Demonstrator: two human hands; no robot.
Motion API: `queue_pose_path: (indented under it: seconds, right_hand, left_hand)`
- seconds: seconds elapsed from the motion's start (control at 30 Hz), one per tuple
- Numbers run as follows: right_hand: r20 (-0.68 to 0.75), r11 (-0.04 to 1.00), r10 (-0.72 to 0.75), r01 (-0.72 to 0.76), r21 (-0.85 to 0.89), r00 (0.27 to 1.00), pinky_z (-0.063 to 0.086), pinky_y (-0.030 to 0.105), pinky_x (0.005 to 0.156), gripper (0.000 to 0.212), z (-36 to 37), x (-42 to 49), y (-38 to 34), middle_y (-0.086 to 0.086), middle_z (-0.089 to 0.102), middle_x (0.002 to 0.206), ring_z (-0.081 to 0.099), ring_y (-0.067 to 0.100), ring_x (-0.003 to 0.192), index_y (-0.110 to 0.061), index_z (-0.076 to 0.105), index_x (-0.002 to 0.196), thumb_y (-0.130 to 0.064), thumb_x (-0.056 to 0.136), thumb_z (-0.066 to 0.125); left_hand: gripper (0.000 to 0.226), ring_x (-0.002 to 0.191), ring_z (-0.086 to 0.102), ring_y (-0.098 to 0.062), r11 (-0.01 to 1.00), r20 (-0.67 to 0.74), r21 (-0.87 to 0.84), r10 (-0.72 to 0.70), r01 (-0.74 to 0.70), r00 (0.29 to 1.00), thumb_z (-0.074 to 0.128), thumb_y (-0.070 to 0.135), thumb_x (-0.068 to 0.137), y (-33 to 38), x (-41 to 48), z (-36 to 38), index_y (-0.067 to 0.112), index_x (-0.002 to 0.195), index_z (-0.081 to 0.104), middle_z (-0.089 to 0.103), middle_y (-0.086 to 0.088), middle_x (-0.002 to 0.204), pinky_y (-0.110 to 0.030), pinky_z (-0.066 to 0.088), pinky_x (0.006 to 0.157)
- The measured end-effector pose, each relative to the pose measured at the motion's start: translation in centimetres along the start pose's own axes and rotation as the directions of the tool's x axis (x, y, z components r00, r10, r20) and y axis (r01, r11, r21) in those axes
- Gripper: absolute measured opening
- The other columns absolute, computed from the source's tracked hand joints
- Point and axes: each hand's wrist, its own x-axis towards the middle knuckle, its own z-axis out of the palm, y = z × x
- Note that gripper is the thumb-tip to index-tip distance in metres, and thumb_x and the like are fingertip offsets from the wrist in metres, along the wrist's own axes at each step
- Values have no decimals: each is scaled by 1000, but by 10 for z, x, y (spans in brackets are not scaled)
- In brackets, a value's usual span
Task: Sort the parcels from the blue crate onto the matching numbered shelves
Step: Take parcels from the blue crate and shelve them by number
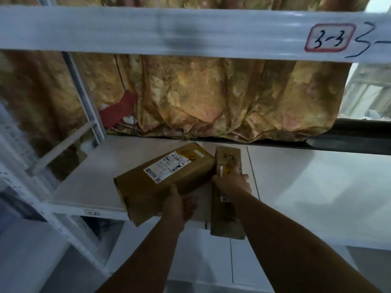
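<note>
Our left hand [182, 205] grips the big parcel [160, 176], right hand [232, 185] the narrow parcel [227, 159], and both overhang the shelf [306, 187], so we'd risk a tumble.

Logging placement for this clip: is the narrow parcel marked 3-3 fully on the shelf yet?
Not fully: the narrow parcel juts out past the front edge of the shelf, with the right hand gripping it.

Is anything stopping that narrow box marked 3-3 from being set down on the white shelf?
Nothing visible does. The narrow parcel, held by the right hand, is already over bare shelf board; the larger parcel in the left hand is beside it.
</note>
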Motion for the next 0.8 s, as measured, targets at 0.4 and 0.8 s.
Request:
queue_pose_path:
  seconds: [0.4,0.8]
  right_hand:
    - [-68,991,-14,4,-137,998,44,47,94,89,16,11,3,18,34,142,47,38,122,-37,4,151,-63,83,56]
    - [-213,997,-13,-2,-74,977,49,45,91,84,12,-17,1,13,45,131,54,36,114,-31,17,148,-60,81,59]
  left_hand:
    - [123,142,1,-47,-271,248,949,320,-163,914,62,81,60,105,71,-18,33,151,-5,-6,-20,158,-62,9,111]
    - [123,131,24,-43,-97,233,971,585,-218,777,64,78,57,80,54,-23,28,148,-1,25,-22,145,-60,15,106]
